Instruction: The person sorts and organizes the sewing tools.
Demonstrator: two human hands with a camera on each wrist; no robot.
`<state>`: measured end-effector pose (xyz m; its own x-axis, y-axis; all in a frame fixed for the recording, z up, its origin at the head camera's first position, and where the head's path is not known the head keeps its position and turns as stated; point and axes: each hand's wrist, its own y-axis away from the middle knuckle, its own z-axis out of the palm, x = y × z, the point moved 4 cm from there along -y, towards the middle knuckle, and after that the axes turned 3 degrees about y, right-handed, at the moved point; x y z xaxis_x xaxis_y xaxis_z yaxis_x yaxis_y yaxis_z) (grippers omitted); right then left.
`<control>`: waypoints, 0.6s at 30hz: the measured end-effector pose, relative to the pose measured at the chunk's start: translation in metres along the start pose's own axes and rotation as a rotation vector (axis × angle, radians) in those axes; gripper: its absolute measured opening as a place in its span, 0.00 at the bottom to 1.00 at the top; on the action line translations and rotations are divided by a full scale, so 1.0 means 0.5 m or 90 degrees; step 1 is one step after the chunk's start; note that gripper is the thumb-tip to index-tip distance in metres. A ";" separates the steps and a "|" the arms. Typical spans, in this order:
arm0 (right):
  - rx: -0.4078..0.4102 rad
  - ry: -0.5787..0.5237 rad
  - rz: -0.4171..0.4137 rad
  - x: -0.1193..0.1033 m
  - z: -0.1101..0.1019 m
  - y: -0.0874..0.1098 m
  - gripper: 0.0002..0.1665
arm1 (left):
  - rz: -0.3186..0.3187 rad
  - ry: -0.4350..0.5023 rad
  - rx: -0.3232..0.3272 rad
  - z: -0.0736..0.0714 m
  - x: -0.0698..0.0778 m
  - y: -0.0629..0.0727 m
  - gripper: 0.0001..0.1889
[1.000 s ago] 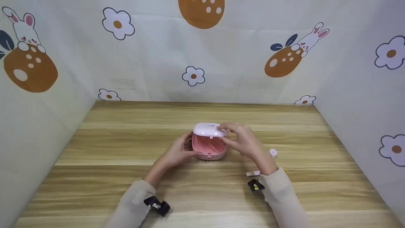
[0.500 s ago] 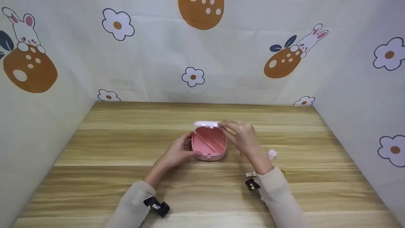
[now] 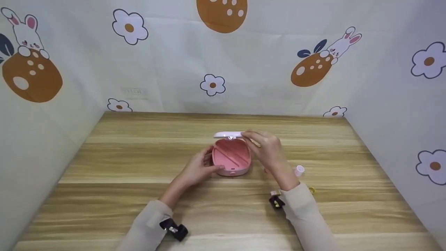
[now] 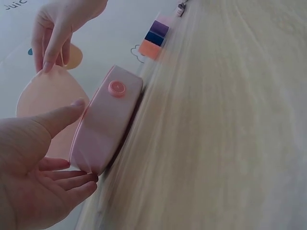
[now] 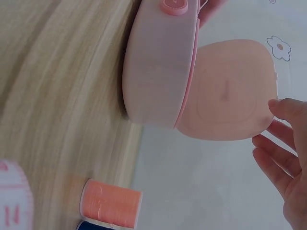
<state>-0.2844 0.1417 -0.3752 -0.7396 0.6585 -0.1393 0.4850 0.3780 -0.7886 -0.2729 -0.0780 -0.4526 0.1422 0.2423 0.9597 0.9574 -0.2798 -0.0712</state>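
Note:
A small pink-and-white hinged box [image 3: 232,172] stands on the wooden table with its lid [image 3: 228,135] raised roughly upright. Its pink inside shows diagonal ridges and nothing lying in it. My left hand [image 3: 197,170] holds the base at its left side, the thumb over the front rim and the fingers around the wall. A round pink button [image 4: 116,88] sits on the box's front. With thumb and fingertips, my right hand [image 3: 270,150] pinches the lid's upper right edge; the lid's pale pink inner face [image 5: 230,91] shows in the right wrist view.
Right of the box stand an orange thread spool [image 5: 110,205], a navy one [image 5: 93,226] and a purple one [image 4: 159,28]. A white cylinder [image 3: 299,170] and a small yellow item [image 3: 312,190] lie beside my right forearm. A white item with pink marks [image 5: 14,199] is partly cut off.
The lid has swung up and back under my right hand, from half raised to about upright, baring the box's inside. My left hand has stayed on the base.

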 end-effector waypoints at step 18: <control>-0.064 -0.011 0.059 0.018 0.003 -0.050 0.08 | -0.005 0.041 0.006 0.004 0.000 -0.001 0.43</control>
<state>-0.3037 0.1371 -0.3576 -0.6970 0.6826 -0.2198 0.5952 0.3796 -0.7083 -0.2729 -0.0758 -0.4530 0.1194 0.1846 0.9755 0.9607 -0.2694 -0.0666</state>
